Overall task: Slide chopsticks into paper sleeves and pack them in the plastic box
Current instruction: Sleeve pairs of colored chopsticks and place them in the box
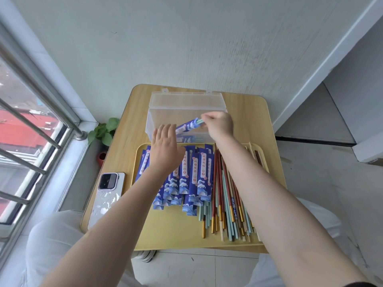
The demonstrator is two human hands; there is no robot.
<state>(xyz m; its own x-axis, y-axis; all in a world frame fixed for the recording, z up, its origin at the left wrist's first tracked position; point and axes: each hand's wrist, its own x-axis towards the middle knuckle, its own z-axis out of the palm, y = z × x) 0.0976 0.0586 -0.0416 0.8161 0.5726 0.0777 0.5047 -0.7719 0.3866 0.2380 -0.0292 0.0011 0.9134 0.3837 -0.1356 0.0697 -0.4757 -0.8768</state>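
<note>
Two bare forearms reached out over a yellow rectangular tray on a small wooden table. The right hand pinched the pale green ends of a sleeved pair of chopsticks, one blue paper sleeve printed with white waves, held tilted over the open clear plastic box at the far side of the table. The sleeve's lower end pointed toward the left hand, which hovered just beside it with fingers straight and spread, holding nothing. At least one more blue sleeve showed through the box's front wall, near the bottom.

On the tray's left half lay a fanned heap of empty blue paper sleeves, well over a dozen, too overlapped for an exact count, each with a white label strip of red characters and a wave pattern at one end. Beside them on the right lay a loose pile of chopsticks, red and pale green with gold tips, too many to count. One white smartphone rested face down on the table left of the tray, and one green potted plant stood on the floor below the window.
</note>
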